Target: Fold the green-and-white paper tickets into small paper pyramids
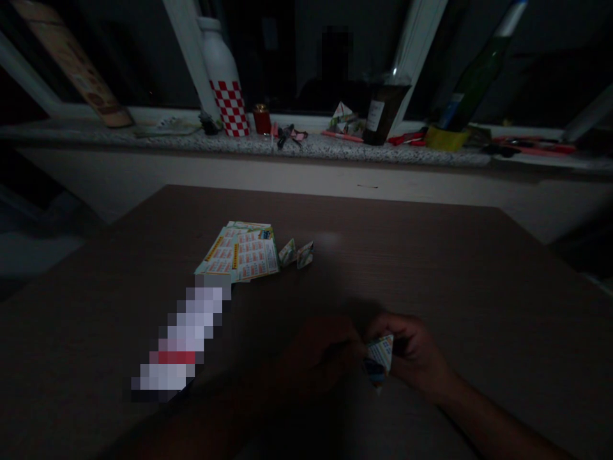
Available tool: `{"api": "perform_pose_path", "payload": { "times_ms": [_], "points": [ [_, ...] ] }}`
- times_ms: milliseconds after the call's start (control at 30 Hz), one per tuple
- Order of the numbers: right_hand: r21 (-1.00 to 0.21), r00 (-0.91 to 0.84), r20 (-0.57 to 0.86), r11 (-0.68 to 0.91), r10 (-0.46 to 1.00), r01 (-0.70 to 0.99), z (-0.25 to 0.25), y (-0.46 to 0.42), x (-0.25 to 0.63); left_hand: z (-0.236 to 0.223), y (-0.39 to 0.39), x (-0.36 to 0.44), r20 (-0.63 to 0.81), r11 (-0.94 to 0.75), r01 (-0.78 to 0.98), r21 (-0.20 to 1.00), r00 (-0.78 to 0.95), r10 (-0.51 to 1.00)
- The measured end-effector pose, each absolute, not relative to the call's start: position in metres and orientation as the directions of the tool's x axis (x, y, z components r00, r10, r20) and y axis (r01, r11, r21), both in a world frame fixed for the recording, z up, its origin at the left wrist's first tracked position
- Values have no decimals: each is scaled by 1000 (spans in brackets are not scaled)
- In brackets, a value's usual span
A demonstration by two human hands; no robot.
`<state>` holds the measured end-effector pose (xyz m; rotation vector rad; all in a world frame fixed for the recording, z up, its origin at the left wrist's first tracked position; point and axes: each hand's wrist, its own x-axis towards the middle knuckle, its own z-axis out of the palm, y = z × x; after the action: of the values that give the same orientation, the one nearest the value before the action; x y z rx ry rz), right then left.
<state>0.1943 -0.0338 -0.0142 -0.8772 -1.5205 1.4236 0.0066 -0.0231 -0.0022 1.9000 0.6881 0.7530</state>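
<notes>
The scene is dominated by a brown desk (431, 255), backed by a speckled stone windowsill (320, 147) on which a green glass bottle (481, 76) and a white bottle with red checks (225, 83) are stood. On the desk, well to the left, a pale oblong item (179, 342) is seen, its details obscured, and at its far end a fanned stack of printed paper sheets (253, 255) is laid. Over the near part of the desk a folded printed paper piece (382, 353) is held up between the two hands. By the right hand (421, 358) it is pinched along its right side, the grip pressed together on it; its long axis is run roughly away from the wearer, a point being turned nearward. The left hand (325, 351) is brought up to its left edge, but whether that grip is closed cannot be told in the shadow. Just beside the stack, two small folded paper pieces (305, 255) are set close together.
</notes>
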Motion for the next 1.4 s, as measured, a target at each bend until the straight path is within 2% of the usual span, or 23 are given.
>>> {"api": "perform_pose_path", "payload": {
  "times_ms": [267,433,533,767,833,933,1067,1200,1400],
  "points": [
    [-975,-425,93,-4,900,-221,-10,-34,188,2,-28,12,308,-513,170,842,628,714],
    [-956,-462,37,-103,886,-273,-9,-38,189,-1,-32,13,390,-621,233,749,603,696],
    [-959,-468,37,-101,883,-266,-10,-38,190,-2,-33,13,417,-663,269,699,599,683],
    [-956,-468,98,-47,878,-290,-11,-36,187,-7,-28,10,349,-596,223,772,635,690],
    [-974,-444,130,31,887,-224,-11,-37,186,-9,-27,9,352,-592,221,775,627,695],
    [-972,-374,229,233,899,-35,-10,-38,186,-10,-26,8,345,-586,231,777,622,703],
    [-859,-334,387,468,859,209,-9,-37,190,-9,-24,7,303,-560,240,793,642,704],
    [-774,-364,446,557,818,302,-8,-35,192,-10,-23,7,282,-540,275,795,620,732],
    [-748,-297,483,564,824,349,-5,-38,190,-6,-24,9,256,-515,297,804,608,751]
  ]
}}
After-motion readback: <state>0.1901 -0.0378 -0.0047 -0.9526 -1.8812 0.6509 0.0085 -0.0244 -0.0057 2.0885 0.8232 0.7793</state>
